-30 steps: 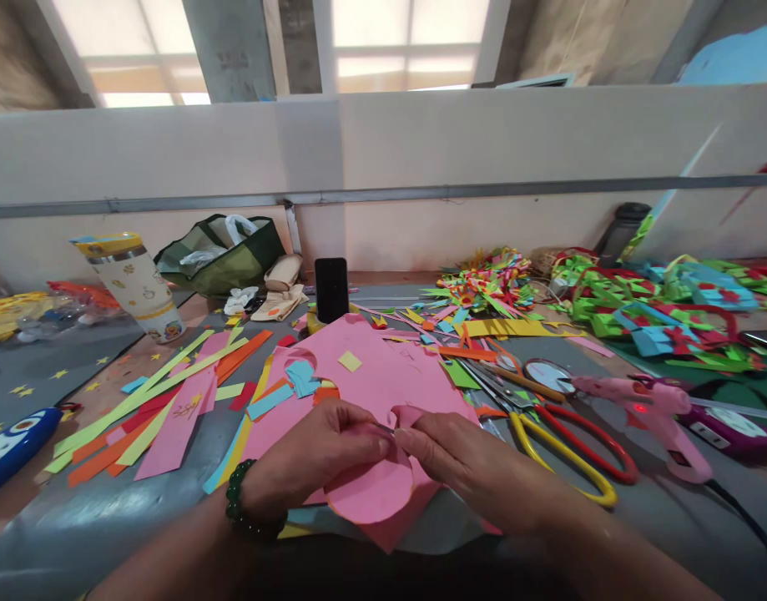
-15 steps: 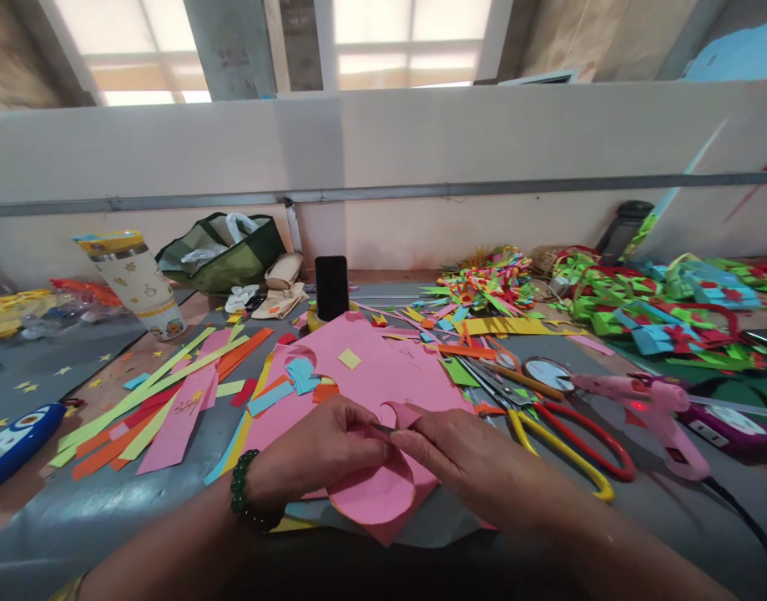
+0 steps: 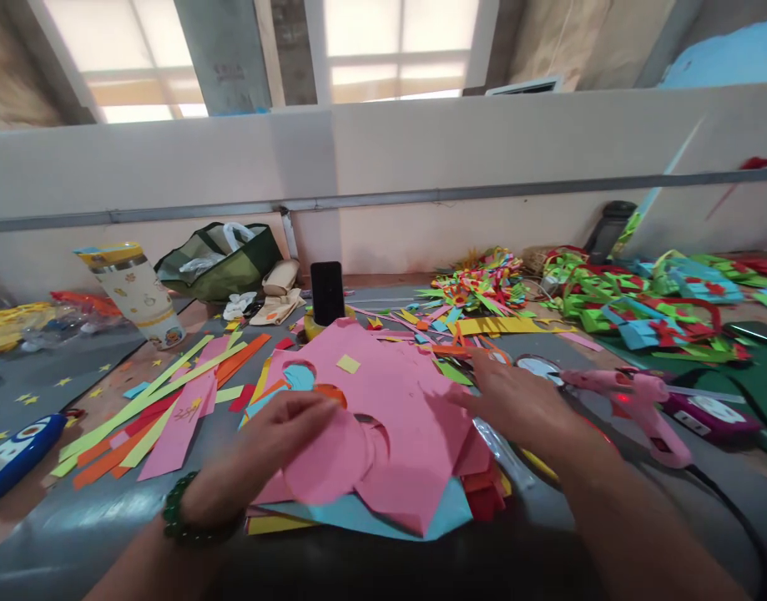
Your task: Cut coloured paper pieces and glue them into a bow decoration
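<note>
My left hand (image 3: 280, 438) pinches the upper edge of a round pink paper disc (image 3: 326, 467), held over a stack of coloured paper. On top of that stack lies a pink paper sheet (image 3: 408, 401) with round cut-outs along its edge. To the right, my right hand (image 3: 514, 401) is raised with its fingers stretched out, holding nothing that I can see. It hovers over the sheet's right side and partly covers the scissors. A small yellow paper square (image 3: 348, 364) rests on the pink sheet.
A pink glue gun (image 3: 639, 401) with a lit red light lies at right, its cord trailing forward. A phone (image 3: 327, 292) stands behind the stack. Paper strips (image 3: 170, 401) and a tumbler (image 3: 136, 296) are at left. Colourful paper pieces (image 3: 480, 280) heap at the back.
My left hand has moved left with the pink disc, which now sits apart from the sheet. My right hand has left the paper, moved up and right, and spread its fingers.
</note>
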`<state>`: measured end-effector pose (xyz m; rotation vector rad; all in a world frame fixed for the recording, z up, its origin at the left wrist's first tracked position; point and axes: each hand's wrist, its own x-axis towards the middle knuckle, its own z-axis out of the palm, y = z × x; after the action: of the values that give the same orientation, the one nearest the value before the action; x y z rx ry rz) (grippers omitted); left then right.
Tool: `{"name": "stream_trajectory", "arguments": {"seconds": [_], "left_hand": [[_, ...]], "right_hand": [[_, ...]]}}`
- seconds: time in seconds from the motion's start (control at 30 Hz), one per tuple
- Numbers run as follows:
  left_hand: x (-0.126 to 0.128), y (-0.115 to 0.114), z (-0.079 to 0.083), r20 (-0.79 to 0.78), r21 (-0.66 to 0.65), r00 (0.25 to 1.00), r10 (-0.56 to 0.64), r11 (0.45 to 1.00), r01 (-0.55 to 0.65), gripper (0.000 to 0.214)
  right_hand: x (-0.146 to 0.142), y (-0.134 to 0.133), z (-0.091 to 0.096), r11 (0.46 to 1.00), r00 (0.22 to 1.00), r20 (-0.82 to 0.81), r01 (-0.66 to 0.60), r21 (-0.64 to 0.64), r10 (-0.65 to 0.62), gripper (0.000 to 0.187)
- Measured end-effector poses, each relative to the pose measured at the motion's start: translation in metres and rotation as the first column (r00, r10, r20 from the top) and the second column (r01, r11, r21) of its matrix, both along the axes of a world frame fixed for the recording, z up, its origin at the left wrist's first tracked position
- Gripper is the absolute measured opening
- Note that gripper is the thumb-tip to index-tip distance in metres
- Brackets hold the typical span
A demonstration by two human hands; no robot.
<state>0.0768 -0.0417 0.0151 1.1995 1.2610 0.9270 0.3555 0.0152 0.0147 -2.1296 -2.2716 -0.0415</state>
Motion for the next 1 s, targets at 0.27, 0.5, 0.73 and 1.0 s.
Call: {"name": "stream_trajectory", "arguments": {"seconds": [0.27, 0.5, 0.73, 1.0], "left_hand": [[-0.038, -0.005, -0.022, 0.349, -0.001, 0.866, 0.359, 0.924, -0.383, 0.025], [-0.048, -0.014, -0.034, 0.201, 0.091, 0.921, 0.333, 0.93, -0.356, 0.044], [-0.009, 0.0, -0.05, -0.271, 0.314, 0.963, 0.014, 0.946, 0.074, 0.017], [0.013, 0.004, -0.051, -0.378, 0.32, 0.926, -0.009, 0.937, 0.14, 0.006]], "right_hand": [[0.02, -0.021, -0.003, 0.979, 0.988, -0.155, 0.054, 0.196, -0.023, 0.03], [0.012, -0.042, -0.019, 0.916, 0.633, -0.717, 0.034, 0.4, 0.29, 0.036], [-0.023, -0.057, -0.026, 0.941, 0.662, -0.67, -0.244, 0.232, 0.337, 0.032], [-0.037, -0.049, -0.052, 0.954, 0.841, -0.457, -0.294, 0.062, 0.289, 0.02]]}}
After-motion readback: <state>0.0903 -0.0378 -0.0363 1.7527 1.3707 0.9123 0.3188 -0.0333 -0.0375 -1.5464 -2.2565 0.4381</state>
